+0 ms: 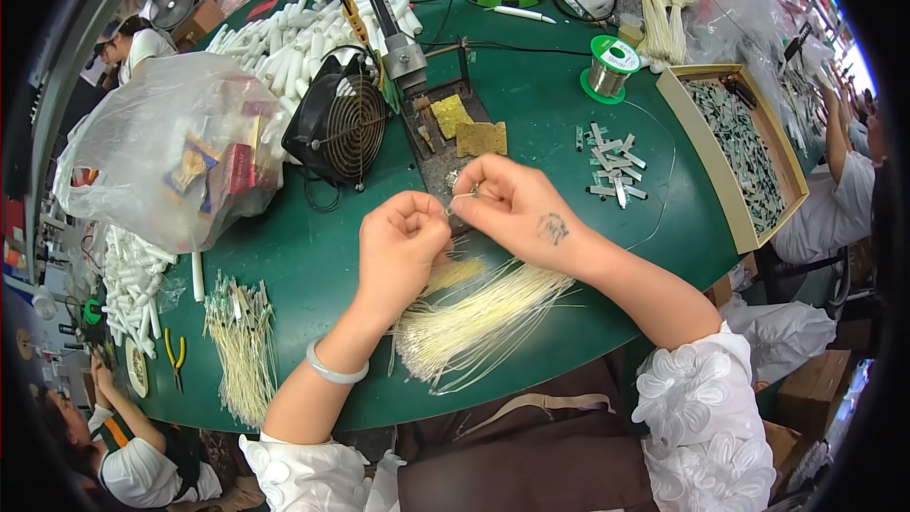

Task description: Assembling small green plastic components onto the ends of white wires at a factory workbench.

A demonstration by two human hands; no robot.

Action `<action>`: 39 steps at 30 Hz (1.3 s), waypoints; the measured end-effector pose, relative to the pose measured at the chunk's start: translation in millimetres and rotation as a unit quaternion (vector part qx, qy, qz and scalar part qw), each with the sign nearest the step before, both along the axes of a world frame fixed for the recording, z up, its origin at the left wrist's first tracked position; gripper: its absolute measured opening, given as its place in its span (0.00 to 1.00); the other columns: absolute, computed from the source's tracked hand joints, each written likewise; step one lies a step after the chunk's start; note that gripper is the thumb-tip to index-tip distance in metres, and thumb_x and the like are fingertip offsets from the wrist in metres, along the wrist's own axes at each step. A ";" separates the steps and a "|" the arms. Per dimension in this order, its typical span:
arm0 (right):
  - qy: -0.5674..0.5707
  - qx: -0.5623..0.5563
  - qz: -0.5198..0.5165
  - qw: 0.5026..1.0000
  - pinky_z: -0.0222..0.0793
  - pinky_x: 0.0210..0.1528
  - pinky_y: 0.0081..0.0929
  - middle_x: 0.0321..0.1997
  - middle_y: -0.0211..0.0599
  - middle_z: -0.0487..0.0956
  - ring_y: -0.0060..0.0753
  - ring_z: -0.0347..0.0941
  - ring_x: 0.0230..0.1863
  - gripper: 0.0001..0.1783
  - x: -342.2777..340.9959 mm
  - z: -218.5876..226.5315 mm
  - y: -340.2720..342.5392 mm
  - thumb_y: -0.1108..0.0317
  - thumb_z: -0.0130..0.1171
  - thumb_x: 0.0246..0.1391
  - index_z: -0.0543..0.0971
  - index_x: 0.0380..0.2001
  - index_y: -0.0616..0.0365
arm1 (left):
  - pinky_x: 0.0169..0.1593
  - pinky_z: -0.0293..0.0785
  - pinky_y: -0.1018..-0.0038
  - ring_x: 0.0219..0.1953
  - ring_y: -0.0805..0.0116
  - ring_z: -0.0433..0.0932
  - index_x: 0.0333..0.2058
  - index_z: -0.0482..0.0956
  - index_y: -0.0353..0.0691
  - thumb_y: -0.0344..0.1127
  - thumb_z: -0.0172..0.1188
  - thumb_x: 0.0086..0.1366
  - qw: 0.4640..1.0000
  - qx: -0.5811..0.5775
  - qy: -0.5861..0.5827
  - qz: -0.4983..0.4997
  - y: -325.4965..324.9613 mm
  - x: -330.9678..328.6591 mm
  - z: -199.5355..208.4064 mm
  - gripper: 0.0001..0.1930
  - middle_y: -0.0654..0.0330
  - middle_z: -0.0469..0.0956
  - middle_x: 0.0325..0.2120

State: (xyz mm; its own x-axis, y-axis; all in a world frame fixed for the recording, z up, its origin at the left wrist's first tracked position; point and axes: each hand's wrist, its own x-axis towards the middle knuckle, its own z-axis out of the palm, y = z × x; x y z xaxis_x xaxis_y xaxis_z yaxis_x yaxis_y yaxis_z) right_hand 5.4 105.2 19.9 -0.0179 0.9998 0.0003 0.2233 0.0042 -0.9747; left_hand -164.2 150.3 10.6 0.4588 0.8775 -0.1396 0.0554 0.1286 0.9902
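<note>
Both hands meet mid-table: the left hand (pixel 403 242) is curled narrow, its contents hidden, and the right hand (pixel 512 204) pinches a thin wire (pixel 463 195) above pale, stiff wire bundles (pixel 474 322). A round black fan (pixel 338 123) stands far left.

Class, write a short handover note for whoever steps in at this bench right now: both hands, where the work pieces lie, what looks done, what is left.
Left hand: closed, pinching a small part at the fingertips.
Right hand: closed on the same small piece, meeting the left over the dark soldering stand.
Bundle of thin pale yellow wires: under both wrists on the green table.
Second wire bundle with dark tips: at far left, apart.
Small grey rectangular parts: loose at right; more in the tan tray.
Done or left: cannot tell which pile is finished.
</note>
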 end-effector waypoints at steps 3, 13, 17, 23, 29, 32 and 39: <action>0.038 0.027 -0.041 0.998 0.56 0.24 0.13 0.19 0.19 0.66 0.09 0.58 0.22 0.07 6.2 -11.0 9.4 0.69 0.55 0.56 0.71 0.32 0.62 | 0.22 0.66 0.85 0.18 0.82 0.71 0.29 0.72 0.33 0.22 0.53 0.56 1.000 -0.008 -0.002 0.010 7.6 3.9 -2.3 0.02 0.65 0.74 0.18; -0.016 0.129 -0.075 0.989 0.55 0.20 0.11 0.19 0.20 0.70 0.06 0.59 0.20 0.05 2.6 -15.0 16.3 0.74 0.59 0.52 0.75 0.26 0.63 | 0.24 0.69 0.84 0.21 0.80 0.73 0.30 0.73 0.33 0.24 0.53 0.57 0.999 0.000 -0.039 0.026 24.8 16.4 -4.1 0.02 0.65 0.75 0.20; -0.016 0.145 -0.086 0.986 0.55 0.20 0.11 0.18 0.20 0.70 0.06 0.59 0.19 0.05 3.0 -16.0 18.0 0.74 0.59 0.52 0.75 0.26 0.64 | 0.24 0.69 0.84 0.21 0.80 0.73 0.30 0.73 0.33 0.24 0.54 0.57 0.998 0.000 -0.046 0.033 26.7 19.9 -4.0 0.02 0.65 0.75 0.20; -0.005 0.147 -0.097 0.984 0.54 0.19 0.12 0.18 0.20 0.70 0.06 0.58 0.19 0.05 1.9 -13.7 17.4 0.74 0.59 0.53 0.75 0.26 0.64 | 0.25 0.69 0.84 0.21 0.80 0.73 0.31 0.73 0.32 0.24 0.54 0.57 0.998 0.013 -0.046 0.035 27.1 21.8 -0.6 0.03 0.65 0.75 0.20; 0.005 0.156 -0.098 0.983 0.53 0.19 0.12 0.17 0.20 0.70 0.06 0.58 0.19 0.05 1.0 -12.9 17.3 0.75 0.59 0.52 0.75 0.25 0.63 | 0.24 0.69 0.85 0.21 0.80 0.73 0.30 0.73 0.32 0.24 0.55 0.56 0.998 0.018 -0.057 0.037 26.2 21.3 -1.3 0.03 0.65 0.74 0.20; 0.004 0.140 -0.090 0.986 0.54 0.19 0.12 0.18 0.20 0.70 0.06 0.58 0.19 0.05 4.9 -13.1 16.2 0.75 0.59 0.52 0.74 0.25 0.63 | 0.24 0.68 0.85 0.21 0.80 0.73 0.30 0.73 0.32 0.24 0.54 0.56 0.998 0.013 -0.054 0.032 24.5 19.7 -1.8 0.03 0.65 0.74 0.20; 0.001 0.132 -0.081 0.988 0.54 0.19 0.11 0.18 0.20 0.70 0.05 0.59 0.19 0.05 3.0 -18.6 17.0 0.75 0.59 0.52 0.74 0.25 0.63 | 0.24 0.67 0.85 0.20 0.80 0.72 0.29 0.74 0.33 0.24 0.54 0.57 0.998 -0.010 -0.051 0.039 27.7 17.9 -6.1 0.02 0.64 0.75 0.20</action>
